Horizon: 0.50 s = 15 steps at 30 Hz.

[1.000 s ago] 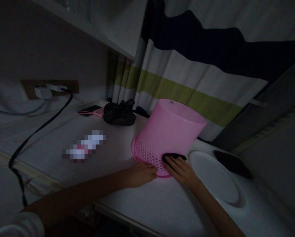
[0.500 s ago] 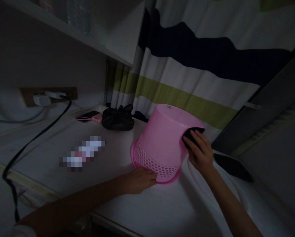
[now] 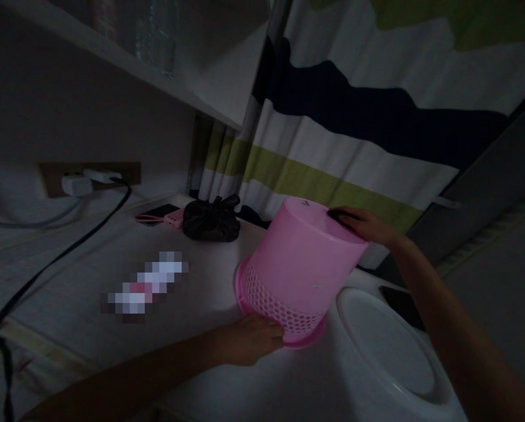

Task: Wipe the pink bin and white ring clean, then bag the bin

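On a white tabletop (image 3: 209, 275), a tapered pink plastic basket (image 3: 304, 264) is set inverted, its long axis rising from the flared rim (image 3: 306, 341), gripped by the left hand (image 3: 254, 340), to the upturned base (image 3: 312, 215), nearer the right hand (image 3: 368, 227), by which a black cloth (image 3: 339, 214) is clasped.

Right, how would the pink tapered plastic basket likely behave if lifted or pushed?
The pink plastic basket is probably light, given its perforated band. It seems stiff, showing no dent by the left hand. Pushed, it would likely slide before tipping, its wider rim being down.
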Tool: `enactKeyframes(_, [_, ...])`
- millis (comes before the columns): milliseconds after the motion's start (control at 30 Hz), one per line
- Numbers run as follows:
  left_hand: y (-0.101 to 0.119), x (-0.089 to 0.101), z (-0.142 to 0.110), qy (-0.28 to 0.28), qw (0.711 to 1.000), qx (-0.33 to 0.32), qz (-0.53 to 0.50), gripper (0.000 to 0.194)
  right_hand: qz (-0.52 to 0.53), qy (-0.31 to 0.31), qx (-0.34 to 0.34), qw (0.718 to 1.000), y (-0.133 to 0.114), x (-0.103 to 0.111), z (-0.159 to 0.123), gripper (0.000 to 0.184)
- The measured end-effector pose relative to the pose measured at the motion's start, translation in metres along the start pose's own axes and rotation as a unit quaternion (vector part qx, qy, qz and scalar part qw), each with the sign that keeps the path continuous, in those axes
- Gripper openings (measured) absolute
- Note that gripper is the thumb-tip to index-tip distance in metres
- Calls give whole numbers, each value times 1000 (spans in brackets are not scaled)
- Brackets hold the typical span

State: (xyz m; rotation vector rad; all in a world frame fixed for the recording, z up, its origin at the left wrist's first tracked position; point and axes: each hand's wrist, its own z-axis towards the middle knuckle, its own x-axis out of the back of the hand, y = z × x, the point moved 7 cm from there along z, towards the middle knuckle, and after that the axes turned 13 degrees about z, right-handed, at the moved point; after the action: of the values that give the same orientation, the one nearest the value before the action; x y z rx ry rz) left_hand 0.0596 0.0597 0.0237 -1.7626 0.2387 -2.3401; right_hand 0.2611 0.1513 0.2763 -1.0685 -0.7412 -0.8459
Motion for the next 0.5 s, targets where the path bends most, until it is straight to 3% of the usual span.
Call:
enactKeyframes(167, [-3, 2, -1, -5, 1000, 3, -20, 20, 5, -81, 14, 997, -29, -26, 55, 40])
enactKeyframes(267, [-4, 4, -2, -13, 999, 6, -32, 18, 16, -127, 40, 991, -62, -42, 62, 42])
enactKeyframes(400, [-3, 2, -2, -11, 999, 30, -44, 22, 70, -203, 101, 972, -106, -53, 26, 43])
enactKeyframes(500, [-2, 0, -2, -2, 998, 49, -45, 24, 103, -226, 115, 962, -119, -45, -17, 42])
